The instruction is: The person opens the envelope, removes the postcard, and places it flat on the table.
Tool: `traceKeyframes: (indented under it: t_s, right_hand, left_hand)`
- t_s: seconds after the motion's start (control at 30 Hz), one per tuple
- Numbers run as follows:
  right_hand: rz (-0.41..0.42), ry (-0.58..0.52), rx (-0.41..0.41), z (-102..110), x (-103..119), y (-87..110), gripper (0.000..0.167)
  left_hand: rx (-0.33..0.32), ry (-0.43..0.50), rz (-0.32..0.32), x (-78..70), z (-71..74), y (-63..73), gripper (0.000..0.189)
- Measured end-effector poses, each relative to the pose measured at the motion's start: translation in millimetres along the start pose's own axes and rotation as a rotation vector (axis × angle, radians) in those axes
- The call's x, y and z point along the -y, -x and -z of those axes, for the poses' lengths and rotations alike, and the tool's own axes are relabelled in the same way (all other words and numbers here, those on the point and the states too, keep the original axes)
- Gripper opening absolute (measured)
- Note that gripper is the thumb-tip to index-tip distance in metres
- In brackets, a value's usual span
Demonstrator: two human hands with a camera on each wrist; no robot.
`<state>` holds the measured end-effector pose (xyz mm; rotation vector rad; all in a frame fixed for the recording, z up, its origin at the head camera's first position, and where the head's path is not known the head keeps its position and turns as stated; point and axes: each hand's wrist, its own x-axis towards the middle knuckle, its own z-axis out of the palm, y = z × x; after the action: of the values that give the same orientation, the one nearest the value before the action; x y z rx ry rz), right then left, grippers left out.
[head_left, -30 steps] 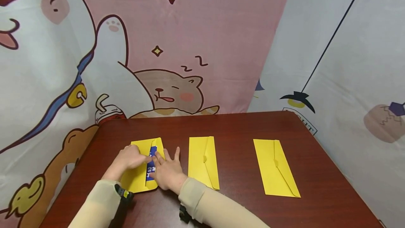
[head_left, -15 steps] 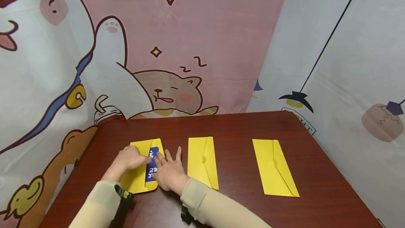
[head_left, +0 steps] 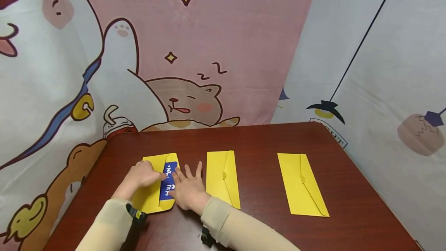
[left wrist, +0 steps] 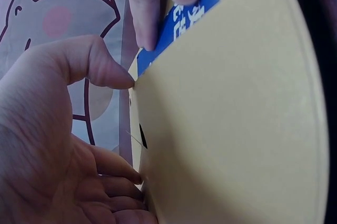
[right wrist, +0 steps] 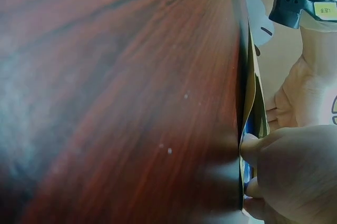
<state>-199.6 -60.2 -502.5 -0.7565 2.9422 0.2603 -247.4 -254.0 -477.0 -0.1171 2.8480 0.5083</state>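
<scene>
At the table's left lies a yellow envelope [head_left: 150, 198] with its flap open to the right. A blue card [head_left: 166, 191] with white writing shows in its mouth. My left hand [head_left: 141, 175] holds the envelope, thumb at the edge of the opening; in the left wrist view its other fingers [left wrist: 113, 174] curl against the envelope's far side. My right hand [head_left: 189, 191] has its fingers spread, and its fingertips press on the blue card. In the right wrist view the right hand [right wrist: 300, 171] hides most of the card.
Two more yellow envelopes lie closed on the dark red table [head_left: 258, 227]: a middle envelope [head_left: 217, 173] near my right hand and a right envelope [head_left: 296, 189] farther off. A cartoon-printed cloth [head_left: 244, 49] hangs behind the table.
My right hand has slid slightly right, and the blue card has come farther out of the envelope, showing more writing. My left hand has stayed in place on the envelope.
</scene>
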Motion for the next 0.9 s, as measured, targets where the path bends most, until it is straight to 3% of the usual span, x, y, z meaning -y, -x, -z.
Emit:
traceKeyframes:
  t_s: [0.9]
  right_hand:
    - [-0.01,-0.019,0.003,-2,-11,4.3,0.069]
  left_hand:
    - [-0.003,-0.006,-0.009,-2.5,-2.0,1.2,0.073]
